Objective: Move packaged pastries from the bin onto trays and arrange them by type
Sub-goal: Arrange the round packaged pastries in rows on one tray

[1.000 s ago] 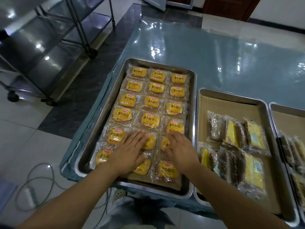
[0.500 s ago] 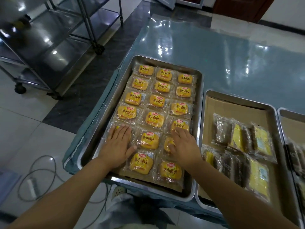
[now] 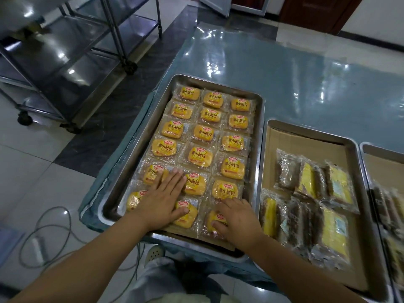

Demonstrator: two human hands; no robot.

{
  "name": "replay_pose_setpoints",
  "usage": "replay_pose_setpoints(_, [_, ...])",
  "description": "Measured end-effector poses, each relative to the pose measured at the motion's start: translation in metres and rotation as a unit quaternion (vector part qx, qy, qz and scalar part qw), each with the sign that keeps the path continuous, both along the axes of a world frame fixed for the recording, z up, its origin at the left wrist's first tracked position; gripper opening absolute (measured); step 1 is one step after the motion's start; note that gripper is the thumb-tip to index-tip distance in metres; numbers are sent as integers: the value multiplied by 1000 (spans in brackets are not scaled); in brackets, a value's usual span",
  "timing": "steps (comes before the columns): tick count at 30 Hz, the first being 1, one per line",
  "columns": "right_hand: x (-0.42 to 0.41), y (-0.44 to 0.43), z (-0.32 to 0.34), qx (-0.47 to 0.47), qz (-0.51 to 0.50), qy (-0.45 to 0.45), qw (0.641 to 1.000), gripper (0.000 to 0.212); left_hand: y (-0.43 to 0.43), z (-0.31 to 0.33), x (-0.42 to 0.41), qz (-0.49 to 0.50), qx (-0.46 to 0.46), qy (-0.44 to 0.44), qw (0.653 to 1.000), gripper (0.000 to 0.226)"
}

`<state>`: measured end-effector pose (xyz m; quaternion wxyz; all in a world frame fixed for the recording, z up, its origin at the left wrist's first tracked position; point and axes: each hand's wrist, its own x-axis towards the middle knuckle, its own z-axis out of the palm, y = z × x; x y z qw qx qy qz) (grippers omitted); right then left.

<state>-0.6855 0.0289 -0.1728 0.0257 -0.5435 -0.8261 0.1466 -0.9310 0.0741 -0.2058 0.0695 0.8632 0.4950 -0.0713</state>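
Nearest the camera, 2 bare forearms reach forward over the near edge of the desk [image 3: 306, 68], which has a glossy blue-grey cover.

The left hand [image 3: 162, 200] lies flat, palm down, with its fingers straight and together. It grips nothing and rests on the yellow packets [image 3: 200, 157] in the 2 nearest rows, across the left and middle columns.

The right hand [image 3: 238, 219] also lies palm down, fingers extended and relaxed. It presses on the nearest packet of the right column and holds nothing.

The yellow packets fill the left tray [image 3: 218, 86], a steel tray at the left end of the desk. They lie flat in 3 columns, edge to edge, labels up.

Just beside it on the right stands the middle tray [image 3: 310, 132], lined with cardboard [image 3: 306, 147]. It holds brown-and-yellow packets [image 3: 306, 180], grouped in its near half and overlapping one another.

A third tray [image 3: 380, 150] is cut off by the right edge of the frame. Its contents are too blurred to identify.

On the tiled floor to the left lies a looped cable [image 3: 50, 226]. Farther left and beyond it stands a steel rack [image 3: 65, 62] on casters. A dark wooden door [image 3: 317, 14] is visible beyond the far end of the desk.
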Motion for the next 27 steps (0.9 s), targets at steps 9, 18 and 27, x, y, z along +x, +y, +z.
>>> replay_pose_setpoints(9, [-2, 11, 1, 16, -46, -2, 999, 43, 0, 7, 2, -4, -10, -6, 1000, 86])
replay_pose_setpoints(18, [1, 33, 0, 12, -89, -8, 996, 43, 46, 12, 36, -29, -8, -37, 999, 73])
replay_pose_setpoints(27, [1, 77, -4, -31, -143, -52, 988, 58, 84, 4, 47, -33, -38, -53, 997, 67])
